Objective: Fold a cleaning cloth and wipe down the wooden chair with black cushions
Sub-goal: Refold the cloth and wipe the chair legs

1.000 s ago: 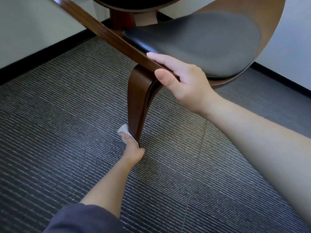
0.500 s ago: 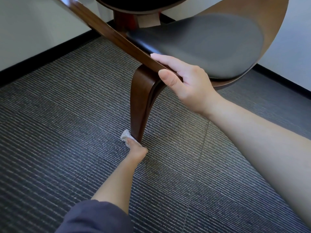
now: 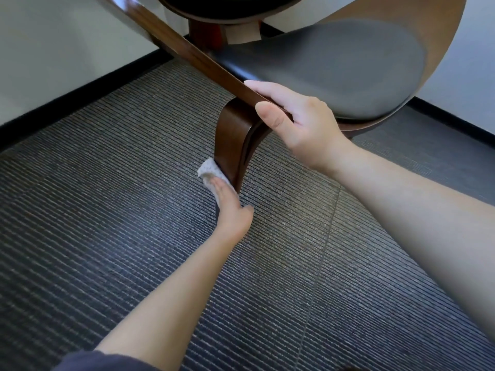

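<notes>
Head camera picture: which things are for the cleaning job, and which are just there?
For the job: cloth, wooden chair, left hand pressing cloth on its leg, right hand gripping its rim.
Just there: carpet, wall, black skirting.

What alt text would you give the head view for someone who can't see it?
The left hand presses a white cloth against the chair's wooden leg near its foot, over grey carpet. The right hand grips the seat rim beside the black cushion.
</notes>
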`<state>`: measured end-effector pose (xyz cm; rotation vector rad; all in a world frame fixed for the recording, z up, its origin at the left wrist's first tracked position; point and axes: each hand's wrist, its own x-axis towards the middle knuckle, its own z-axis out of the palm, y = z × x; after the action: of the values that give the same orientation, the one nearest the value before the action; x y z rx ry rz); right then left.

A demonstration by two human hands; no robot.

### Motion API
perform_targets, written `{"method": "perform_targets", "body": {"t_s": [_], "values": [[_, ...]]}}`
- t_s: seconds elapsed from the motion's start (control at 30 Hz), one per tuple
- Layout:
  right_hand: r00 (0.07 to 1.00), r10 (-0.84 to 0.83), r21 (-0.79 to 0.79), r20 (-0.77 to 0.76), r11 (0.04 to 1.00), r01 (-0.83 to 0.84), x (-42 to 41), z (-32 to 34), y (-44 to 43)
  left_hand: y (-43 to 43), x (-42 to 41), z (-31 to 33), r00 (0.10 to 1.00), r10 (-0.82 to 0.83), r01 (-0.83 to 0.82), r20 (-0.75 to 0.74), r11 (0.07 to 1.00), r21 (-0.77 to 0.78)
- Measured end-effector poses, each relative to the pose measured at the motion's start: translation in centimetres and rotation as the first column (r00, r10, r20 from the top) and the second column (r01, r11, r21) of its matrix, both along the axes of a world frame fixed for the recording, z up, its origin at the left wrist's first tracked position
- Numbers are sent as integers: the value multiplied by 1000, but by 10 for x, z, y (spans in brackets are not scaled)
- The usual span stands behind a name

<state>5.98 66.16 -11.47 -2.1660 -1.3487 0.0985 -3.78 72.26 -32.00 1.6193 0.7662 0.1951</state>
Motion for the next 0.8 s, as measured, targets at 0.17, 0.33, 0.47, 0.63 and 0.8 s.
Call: {"method": "perform_targets", "body": {"t_s": [0.17, 0.33, 0.47, 0.63, 0.8], "values": [[1000, 8, -18, -4, 1000, -8, -1, 0, 0, 7, 1, 34, 993, -86, 65, 86, 973, 221], [1000, 14, -19, -6, 1000, -14, 2, 0, 0, 17, 2, 53, 982, -134, 47, 135, 860, 508], [1000, 24, -15, -7, 1000, -24, 4, -1, 0, 29, 6, 73, 995, -85, 38, 42, 762, 647], [1000, 26, -18, -8, 999, -27, 3, -1, 0, 58, 23, 104, 998, -20, 51, -62, 833, 551], [1000, 27, -26, -8, 999, -27, 3, 0, 0, 69, 26, 106, 995, -98, 78, 20, 881, 466]]}}
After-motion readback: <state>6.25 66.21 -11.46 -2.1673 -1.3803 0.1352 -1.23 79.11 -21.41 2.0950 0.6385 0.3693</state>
